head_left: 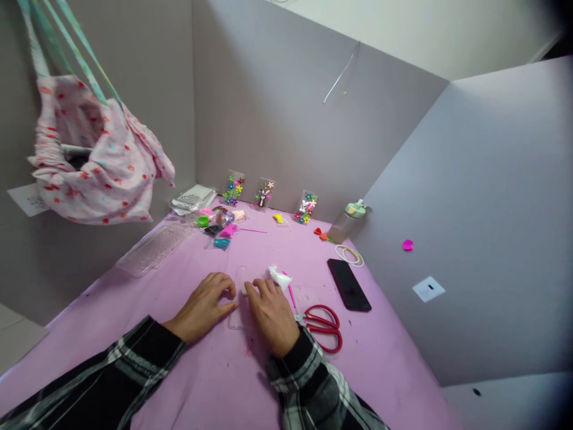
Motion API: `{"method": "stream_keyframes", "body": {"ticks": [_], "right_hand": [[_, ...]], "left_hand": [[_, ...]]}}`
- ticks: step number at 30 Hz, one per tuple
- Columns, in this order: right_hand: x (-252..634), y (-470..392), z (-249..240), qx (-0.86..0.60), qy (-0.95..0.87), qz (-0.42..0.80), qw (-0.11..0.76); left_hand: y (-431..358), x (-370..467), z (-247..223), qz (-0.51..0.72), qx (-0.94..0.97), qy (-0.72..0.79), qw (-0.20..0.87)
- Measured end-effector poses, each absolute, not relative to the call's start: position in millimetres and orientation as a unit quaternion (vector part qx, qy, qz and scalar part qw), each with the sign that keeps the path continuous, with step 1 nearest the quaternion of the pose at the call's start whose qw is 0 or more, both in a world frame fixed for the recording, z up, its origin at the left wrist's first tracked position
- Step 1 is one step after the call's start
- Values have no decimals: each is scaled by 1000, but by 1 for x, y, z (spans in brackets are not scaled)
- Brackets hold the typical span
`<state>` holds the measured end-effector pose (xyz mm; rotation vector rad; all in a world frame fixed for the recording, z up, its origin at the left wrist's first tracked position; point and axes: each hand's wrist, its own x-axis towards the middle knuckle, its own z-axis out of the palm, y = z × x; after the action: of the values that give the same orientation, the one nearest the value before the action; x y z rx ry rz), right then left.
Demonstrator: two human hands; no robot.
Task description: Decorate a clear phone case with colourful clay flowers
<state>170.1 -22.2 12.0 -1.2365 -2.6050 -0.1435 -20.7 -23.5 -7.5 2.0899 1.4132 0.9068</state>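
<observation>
A clear phone case (239, 318) lies flat on the pink tabletop between my hands. My left hand (206, 304) rests at its left edge, thumb and fingers apart and curved, holding nothing. Over the case's right side is my right hand (272, 315), fingertips brought down on a small white bit (244, 291). Just beyond the right fingers sits a white packet (280, 278), with a pink stick (290, 292) beside it. Red-handled scissors (323, 327) lie right of my right wrist.
A black phone (349, 285), white rings (349, 255) and a bottle (348, 221) stand or lie at the right. Decorated cases (305, 207) lean on the back wall. Colored clay packets (221, 243) and a clear tray (154, 248) are at left, below a hanging cloth bag (102, 161).
</observation>
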Motion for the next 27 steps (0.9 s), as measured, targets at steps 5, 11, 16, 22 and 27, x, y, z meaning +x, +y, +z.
{"method": "stream_keyframes", "body": {"ticks": [5, 11, 16, 22, 27], "right_hand": [[172, -26, -7, -412, -899, -84, 119], [167, -29, -15, -418, -896, -87, 122], [171, -24, -5, -424, -889, 45, 168], [177, -18, 1, -437, -858, 125, 241], [174, -22, 1, -442, -873, 38, 205]], "left_hand": [[-23, -20, -8, 331, 761, 509, 230], [-24, -20, -8, 317, 764, 512, 230], [-23, -21, -9, 324, 762, 512, 230], [-24, -21, -8, 325, 757, 516, 236], [-24, -21, -8, 322, 759, 515, 233]]}}
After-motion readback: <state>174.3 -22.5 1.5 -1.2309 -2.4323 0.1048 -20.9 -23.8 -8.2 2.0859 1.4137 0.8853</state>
